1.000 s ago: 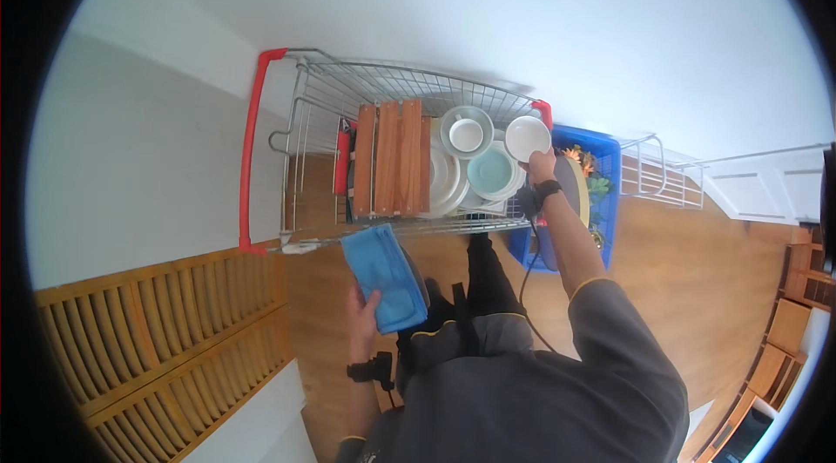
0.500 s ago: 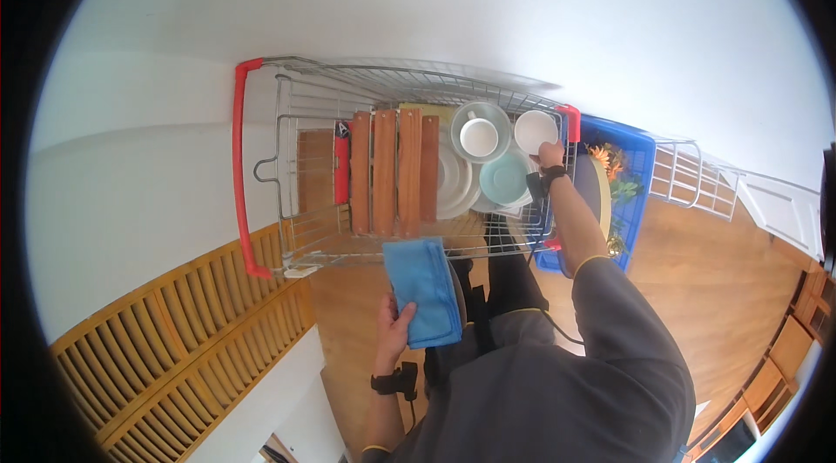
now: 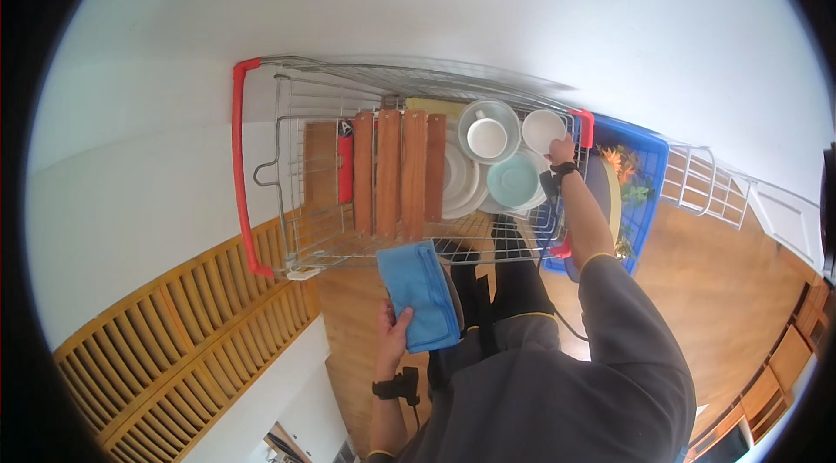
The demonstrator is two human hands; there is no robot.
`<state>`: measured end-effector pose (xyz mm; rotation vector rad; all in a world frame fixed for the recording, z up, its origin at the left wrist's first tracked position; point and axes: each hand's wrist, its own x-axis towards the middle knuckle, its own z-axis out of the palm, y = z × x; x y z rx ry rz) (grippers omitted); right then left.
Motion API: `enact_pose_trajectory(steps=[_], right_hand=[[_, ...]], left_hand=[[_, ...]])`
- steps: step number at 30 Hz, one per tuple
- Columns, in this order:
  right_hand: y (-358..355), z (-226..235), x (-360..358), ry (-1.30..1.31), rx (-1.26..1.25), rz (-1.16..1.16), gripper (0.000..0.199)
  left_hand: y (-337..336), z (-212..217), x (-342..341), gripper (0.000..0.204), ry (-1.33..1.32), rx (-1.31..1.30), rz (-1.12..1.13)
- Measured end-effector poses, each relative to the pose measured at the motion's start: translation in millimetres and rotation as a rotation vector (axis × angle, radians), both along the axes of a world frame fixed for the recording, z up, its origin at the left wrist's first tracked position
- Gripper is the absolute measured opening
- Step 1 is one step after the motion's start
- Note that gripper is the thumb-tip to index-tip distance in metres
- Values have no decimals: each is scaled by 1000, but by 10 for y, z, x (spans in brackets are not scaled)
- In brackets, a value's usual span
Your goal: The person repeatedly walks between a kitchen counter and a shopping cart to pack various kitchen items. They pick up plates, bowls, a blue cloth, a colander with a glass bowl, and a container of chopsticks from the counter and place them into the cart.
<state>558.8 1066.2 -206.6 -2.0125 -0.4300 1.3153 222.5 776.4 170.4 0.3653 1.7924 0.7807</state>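
While the left hand (image 3: 394,332) grips a folded, bright blue cloth (image 3: 420,297) with darker edging, on the near side of the wire cart (image 3: 240,167), the right hand (image 3: 561,150) grasps the near rim of a plain, round white bowl (image 3: 543,129) at the cart's right end, just beside a grey bowl (image 3: 475,145); since a second ago, the white bowl has come closer to the grey one, and the cloth has shifted rightward along the cart

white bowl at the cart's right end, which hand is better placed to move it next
Right, I'd judge: the right hand touches the rim of the white bowl. The left hand, farther away, holds the folded blue cloth at the near side of the cart.
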Motion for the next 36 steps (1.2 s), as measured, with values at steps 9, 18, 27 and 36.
enact_pose_trajectory(steps=[9,18,27,36], right_hand=[[5,-164,48,-153,-122,170,43],[-651,1148,-333,-189,96,502,51],[-1235,2573,-741,650,-51,875,53],[-1195,2216,-1006,541,-130,713,41]], left_hand=[[244,-39,120,34,-25,48,-34],[583,-863,254,37,-23,159,-169],[1068,-1256,703,44,101,36,-328],[760,-1102,454,38,-30,33,-299]])
